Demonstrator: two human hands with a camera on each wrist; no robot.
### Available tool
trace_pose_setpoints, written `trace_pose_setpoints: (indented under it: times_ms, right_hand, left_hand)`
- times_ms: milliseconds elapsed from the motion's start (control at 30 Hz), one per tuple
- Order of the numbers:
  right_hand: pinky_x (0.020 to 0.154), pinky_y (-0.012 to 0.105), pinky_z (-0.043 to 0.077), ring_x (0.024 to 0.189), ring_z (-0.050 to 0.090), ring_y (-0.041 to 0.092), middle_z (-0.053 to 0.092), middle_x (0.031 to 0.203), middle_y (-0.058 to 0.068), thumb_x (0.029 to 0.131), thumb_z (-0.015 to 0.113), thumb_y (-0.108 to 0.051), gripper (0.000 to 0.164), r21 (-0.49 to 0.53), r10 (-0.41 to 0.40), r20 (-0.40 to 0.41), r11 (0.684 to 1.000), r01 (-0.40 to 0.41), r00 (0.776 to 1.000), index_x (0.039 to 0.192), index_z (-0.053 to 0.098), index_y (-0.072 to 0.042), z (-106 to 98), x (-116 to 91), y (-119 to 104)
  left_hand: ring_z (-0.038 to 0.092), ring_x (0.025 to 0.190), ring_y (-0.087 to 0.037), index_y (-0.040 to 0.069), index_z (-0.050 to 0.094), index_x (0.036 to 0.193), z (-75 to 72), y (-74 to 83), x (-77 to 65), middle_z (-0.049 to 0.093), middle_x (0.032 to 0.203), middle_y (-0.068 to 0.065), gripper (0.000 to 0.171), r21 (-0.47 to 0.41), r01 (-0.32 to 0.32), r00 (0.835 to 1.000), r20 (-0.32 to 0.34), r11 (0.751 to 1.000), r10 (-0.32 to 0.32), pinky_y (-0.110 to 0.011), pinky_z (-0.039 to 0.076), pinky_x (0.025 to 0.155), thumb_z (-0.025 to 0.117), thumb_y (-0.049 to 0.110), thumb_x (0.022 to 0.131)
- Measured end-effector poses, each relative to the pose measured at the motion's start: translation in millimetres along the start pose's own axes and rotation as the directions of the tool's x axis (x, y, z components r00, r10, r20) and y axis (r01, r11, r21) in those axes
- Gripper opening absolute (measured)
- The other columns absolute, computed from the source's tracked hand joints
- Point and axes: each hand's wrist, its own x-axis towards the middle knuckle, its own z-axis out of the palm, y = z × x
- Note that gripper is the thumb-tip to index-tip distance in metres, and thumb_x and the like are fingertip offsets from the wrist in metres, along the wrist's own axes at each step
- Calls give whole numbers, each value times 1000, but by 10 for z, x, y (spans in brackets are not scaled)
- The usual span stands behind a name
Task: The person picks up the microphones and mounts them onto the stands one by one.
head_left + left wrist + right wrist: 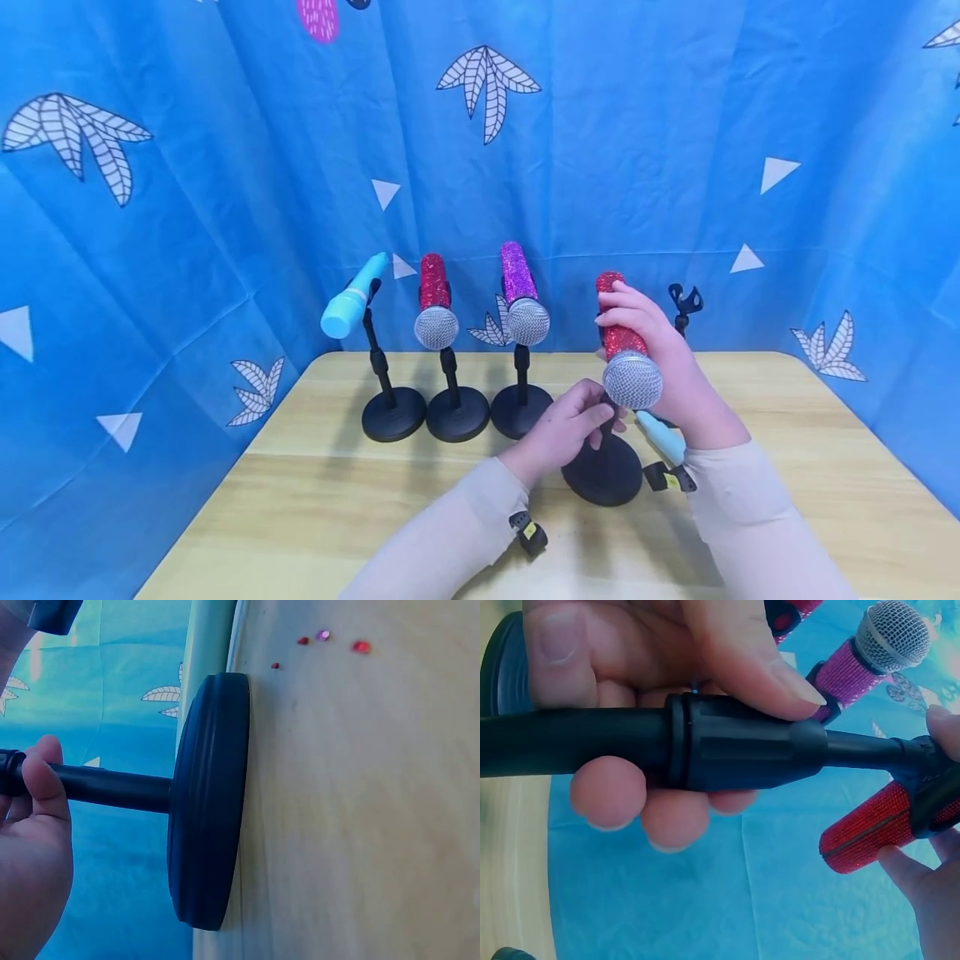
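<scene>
A red glittery microphone with a silver mesh head sits in the clip of a black desk stand. My right hand holds it from the right, fingers over its red body. Below, my left hand grips the stand's pole; the right wrist view shows its fingers and thumb round the pole by the thick collar. In the left wrist view the round base stands at the wooden table top. The right palm is hidden in the head view.
To the left stand a turquoise microphone, another red one and a purple one, each on a black stand. Behind my right hand rises a bare stand clip. A turquoise handle lies by my right wrist. Blue curtains surround the table.
</scene>
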Motion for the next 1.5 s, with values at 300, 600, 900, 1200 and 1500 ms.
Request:
trace_pose_setpoints:
  times_ms: [300, 600, 900, 1200, 1500]
  right_hand:
    - [99, 63, 46, 147, 32, 30, 49, 147, 16, 66, 91, 6, 72, -19, -23, 56, 1000, 24, 998, 129, 60, -9, -17, 132, 184]
    - [103, 65, 40, 150, 27, 28, 46, 152, 13, 75, 86, 5, 62, 4, 64, 121, 998, -65, 991, 128, 59, -14, 14, 353, 464]
    - [104, 65, 40, 152, 21, 24, 39, 158, 10, 79, 83, 3, 61, 23, 159, 143, 986, -164, 977, 131, 58, -15, 73, 465, 601]
    - [103, 66, 39, 153, 18, 30, 21, 167, 2, 79, 81, 8, 102, -93, 254, 199, 966, -240, 946, 160, 30, -28, -49, 399, 573]
    - [100, 57, 47, 133, 48, 35, 43, 152, 11, 88, 73, 0, 89, -176, 303, 137, 944, -278, 943, 160, 26, -23, -244, 103, 389]
  left_hand:
    - [64, 99, -45, 5, 51, 122, -70, -37, 156, 66, 111, -13, 18, 43, 7, 999, -38, 999, -6, -25, 55, 66, 48, 17, 108]
    - [66, 85, -40, 5, 51, 122, -219, -144, 463, 68, 106, -6, 21, 80, 48, 994, -97, 996, -40, -28, 56, 70, 47, 21, 109]
    - [61, 70, -17, 13, 54, 118, -297, -294, 618, 69, 100, 4, 20, 87, 50, 985, -171, 995, -35, -30, 55, 73, 48, 30, 108]
    - [68, 96, -31, 11, 54, 122, -220, -260, 647, 68, 111, -4, 25, 31, 61, 977, -206, 998, -54, -30, 57, 77, 49, 30, 108]
    - [63, 105, -16, 7, 45, 146, -72, -135, 484, 59, 129, -5, 44, 81, 80, 949, -311, 994, -51, -30, 55, 88, 51, 28, 108]
